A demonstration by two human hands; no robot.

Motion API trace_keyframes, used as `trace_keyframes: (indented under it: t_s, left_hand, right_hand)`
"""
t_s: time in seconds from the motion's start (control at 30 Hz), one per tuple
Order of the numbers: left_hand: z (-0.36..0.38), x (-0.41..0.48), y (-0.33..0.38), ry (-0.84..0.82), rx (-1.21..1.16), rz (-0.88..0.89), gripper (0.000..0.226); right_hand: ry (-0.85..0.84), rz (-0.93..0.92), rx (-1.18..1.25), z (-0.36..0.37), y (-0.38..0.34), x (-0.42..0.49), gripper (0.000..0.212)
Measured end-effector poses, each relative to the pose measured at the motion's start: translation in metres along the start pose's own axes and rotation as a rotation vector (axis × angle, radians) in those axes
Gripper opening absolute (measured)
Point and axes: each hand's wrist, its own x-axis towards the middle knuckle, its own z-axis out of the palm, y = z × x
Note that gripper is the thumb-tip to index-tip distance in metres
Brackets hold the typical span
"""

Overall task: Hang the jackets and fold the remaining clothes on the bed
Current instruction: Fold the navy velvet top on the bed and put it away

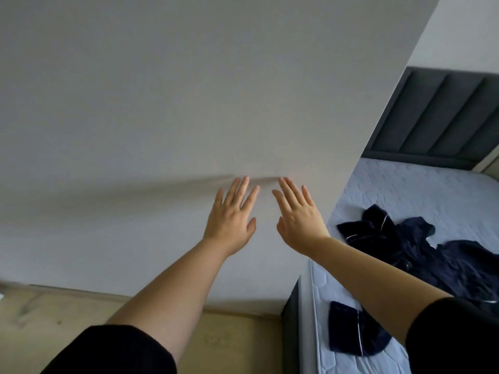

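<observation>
My left hand (233,211) and my right hand (298,215) are stretched out side by side in front of a plain white wall (162,103), fingers straight and spread, holding nothing. To the right, on the pale blue mattress (418,190), lies a crumpled pile of dark navy clothes with white piping (421,249). A smaller navy piece with a white stripe (351,333) lies near the mattress's near left corner, partly hidden behind my right forearm.
A dark grey padded headboard (437,117) stands at the far end of the bed. The dark bed frame's corner (291,327) juts out at lower centre. Beige wooden floor (81,311) runs along the wall's base at lower left.
</observation>
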Motion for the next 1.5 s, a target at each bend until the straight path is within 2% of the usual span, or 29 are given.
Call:
trace_keyframes:
  t_s: [0.2, 0.37, 0.53, 0.7, 0.8, 0.87, 1.0, 1.1, 1.17, 1.2, 1.27, 1.33, 1.4, 1.5]
  left_hand:
    - [0.131, -0.024, 0.014, 0.059, -0.014, 0.019, 0.071]
    - [0.231, -0.04, 0.039, 0.083, 0.036, 0.036, 0.08]
    - [0.295, -0.049, 0.069, 0.169, 0.019, 0.03, 0.079]
    - [0.337, -0.053, 0.13, 0.081, 0.004, -0.033, 0.073]
    - [0.353, -0.056, 0.175, -0.025, -0.04, -0.075, 0.07]
    - [0.362, -0.057, 0.206, -0.101, -0.097, -0.092, 0.07]
    - [0.386, -0.06, 0.269, -0.302, -0.212, -0.108, 0.072]
    - [0.407, -0.068, 0.314, -0.526, -0.405, -0.154, 0.069]
    - [0.42, -0.078, 0.335, -0.661, -0.541, -0.207, 0.061]
    - [0.426, -0.083, 0.343, -0.711, -0.579, -0.225, 0.057]
    - [0.436, -0.091, 0.351, -0.795, -0.646, -0.268, 0.054]
    - [0.445, -0.095, 0.352, -0.871, -0.702, -0.32, 0.058]
    - [0.45, -0.095, 0.35, -0.892, -0.804, -0.412, 0.06]
    - [0.452, -0.09, 0.349, -0.88, -1.108, -0.725, 0.064]
  right_hand:
    - [0.117, -0.011, 0.01, 0.126, 0.0, -0.048, 0.064]
    - [0.229, -0.027, 0.027, 0.216, 0.006, -0.081, 0.055]
    - [0.312, -0.035, 0.073, 0.276, 0.023, -0.115, 0.054]
    - [0.332, 0.031, 0.136, 0.305, 0.055, -0.169, 0.057]
    - [0.252, 0.128, 0.205, 0.314, 0.081, -0.217, 0.059]
    - [0.103, 0.17, 0.198, 0.324, 0.102, -0.253, 0.059]
    - [-0.399, 0.269, 0.106, 0.359, 0.15, -0.323, 0.061]
    - [-0.854, 0.428, 0.147, 0.39, 0.178, -0.379, 0.083]
    - [-1.005, 0.484, 0.144, 0.408, 0.191, -0.411, 0.095]
    - [-1.001, 0.504, 0.15, 0.415, 0.194, -0.421, 0.094]
    - [-0.89, 0.548, 0.213, 0.425, 0.196, -0.429, 0.075]
    - [-0.717, 0.651, 0.382, 0.43, 0.197, -0.423, 0.042]
    - [-0.619, 0.76, 0.576, 0.426, 0.199, -0.411, 0.01]
    - [-0.595, 0.775, 0.837, 0.416, 0.205, -0.401, 0.027]
